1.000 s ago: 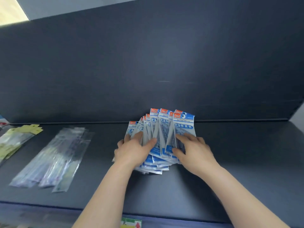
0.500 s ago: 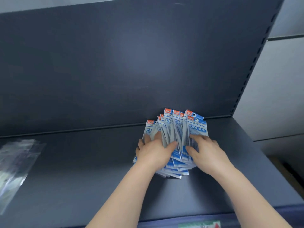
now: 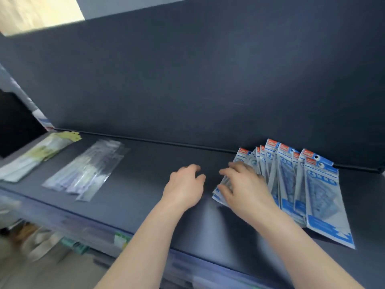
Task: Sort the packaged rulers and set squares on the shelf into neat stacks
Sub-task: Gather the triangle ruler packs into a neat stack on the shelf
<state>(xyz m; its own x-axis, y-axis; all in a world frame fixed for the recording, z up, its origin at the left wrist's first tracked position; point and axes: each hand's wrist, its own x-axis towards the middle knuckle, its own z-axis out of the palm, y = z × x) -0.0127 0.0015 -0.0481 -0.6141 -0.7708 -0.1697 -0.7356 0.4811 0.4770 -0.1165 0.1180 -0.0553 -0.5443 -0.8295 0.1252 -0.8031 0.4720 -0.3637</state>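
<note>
A fan of blue-and-white set-square packs (image 3: pixel 308 184) lies on the right of the dark shelf (image 3: pixel 158 163), against the back panel. My right hand (image 3: pixel 243 184) rests on the left edge of that fan, fingers spread. Just left of it, my left hand (image 3: pixel 185 184) hovers over bare shelf with its fingers loosely curled, holding nothing. Clear ruler sleeves (image 3: pixel 87 172) lie in a loose overlapping pile at centre left. Further left sits a pile of packs with yellow headers (image 3: pixel 39 153).
The shelf's front edge (image 3: pixel 104 222) runs diagonally below my arms, with a price tag (image 3: pixel 120 239) on it. The dark back panel (image 3: pixel 187 80) rises behind. A lower shelf with blurred goods (image 3: pixel 41 245) shows at bottom left.
Both hands have come off the middle of the blue packs; the left hand has moved leftward off them. The view has swung left, bringing the clear and yellow piles back in.
</note>
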